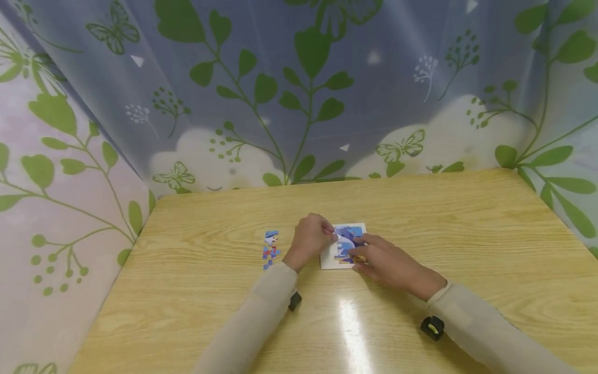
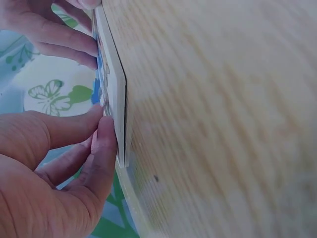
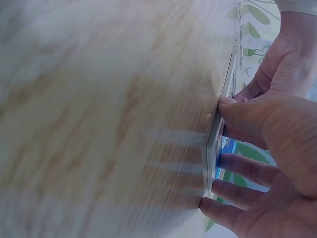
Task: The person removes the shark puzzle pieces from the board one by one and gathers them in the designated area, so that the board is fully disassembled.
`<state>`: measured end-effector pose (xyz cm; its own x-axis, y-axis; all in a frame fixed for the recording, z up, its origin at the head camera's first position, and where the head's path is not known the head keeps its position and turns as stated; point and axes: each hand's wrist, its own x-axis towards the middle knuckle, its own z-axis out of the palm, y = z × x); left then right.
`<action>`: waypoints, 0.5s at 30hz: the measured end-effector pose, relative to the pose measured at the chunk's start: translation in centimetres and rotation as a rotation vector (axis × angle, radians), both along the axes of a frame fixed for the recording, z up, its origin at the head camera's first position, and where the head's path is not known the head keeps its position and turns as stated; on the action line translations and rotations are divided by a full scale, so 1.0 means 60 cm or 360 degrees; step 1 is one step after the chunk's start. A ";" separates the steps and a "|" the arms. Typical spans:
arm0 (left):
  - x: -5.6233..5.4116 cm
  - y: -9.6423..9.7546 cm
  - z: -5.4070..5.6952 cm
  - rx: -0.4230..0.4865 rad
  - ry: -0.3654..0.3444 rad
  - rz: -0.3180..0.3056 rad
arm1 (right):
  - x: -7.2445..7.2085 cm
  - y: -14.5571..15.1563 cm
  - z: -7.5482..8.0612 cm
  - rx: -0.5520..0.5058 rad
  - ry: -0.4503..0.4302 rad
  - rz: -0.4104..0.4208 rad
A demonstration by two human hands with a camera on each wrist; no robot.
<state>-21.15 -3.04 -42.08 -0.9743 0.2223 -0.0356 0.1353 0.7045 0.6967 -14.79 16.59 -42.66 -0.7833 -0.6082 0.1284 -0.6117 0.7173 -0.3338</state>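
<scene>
A jigsaw puzzle board (image 1: 328,259) with a white border lies on the table, its picture part-filled with blue, white and orange pieces. My left hand (image 1: 312,236) is over the board's left side and pinches a small puzzle piece (image 2: 104,106) between thumb and fingertips, mostly hidden by them. On the board's right side rests my right hand (image 1: 390,262), fingers spread and fairly straight across the picture. In the right wrist view, the right thumb (image 3: 242,115) touches the board's near edge (image 3: 212,144), and the other fingertips lie along its right part.
Several loose puzzle pieces (image 1: 271,238) lie in a column left of the board, close to the left forearm. The wooden table (image 1: 467,234) ends at a patterned curtain (image 1: 374,93) behind and at both sides. Dark wrist devices (image 1: 432,328) sit under both sleeves.
</scene>
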 end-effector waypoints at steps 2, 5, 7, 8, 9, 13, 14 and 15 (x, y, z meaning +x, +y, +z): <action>-0.001 0.000 -0.001 0.0031 0.0006 0.0013 | 0.000 0.000 0.001 -0.0002 -0.0007 -0.0003; -0.001 -0.001 -0.002 0.0073 0.0006 0.0024 | 0.000 0.000 0.002 -0.0003 -0.0012 -0.0001; -0.001 -0.001 -0.002 0.0088 0.0019 0.0027 | 0.000 0.001 0.002 -0.0003 -0.0010 0.0004; -0.001 -0.002 -0.002 0.0099 0.0026 0.0023 | 0.000 0.001 0.002 -0.0001 -0.0004 0.0009; 0.000 -0.002 -0.001 0.0108 0.0034 0.0021 | 0.000 0.001 0.002 -0.0003 0.0005 0.0017; 0.002 -0.005 0.000 0.0148 0.0020 0.0020 | -0.001 0.001 0.000 -0.0013 0.0020 0.0037; 0.002 -0.007 0.001 0.0160 0.0012 0.0019 | -0.002 0.001 0.001 -0.0015 0.0015 0.0037; 0.002 -0.009 0.001 0.0170 0.0001 0.0021 | -0.002 0.001 0.001 -0.0017 0.0012 0.0038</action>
<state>-21.02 -3.57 -41.99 -0.9773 0.2118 -0.0115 0.1270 0.6278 0.7680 -14.89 16.66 -42.60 -0.7675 -0.6253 0.1412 -0.6312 0.6987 -0.3367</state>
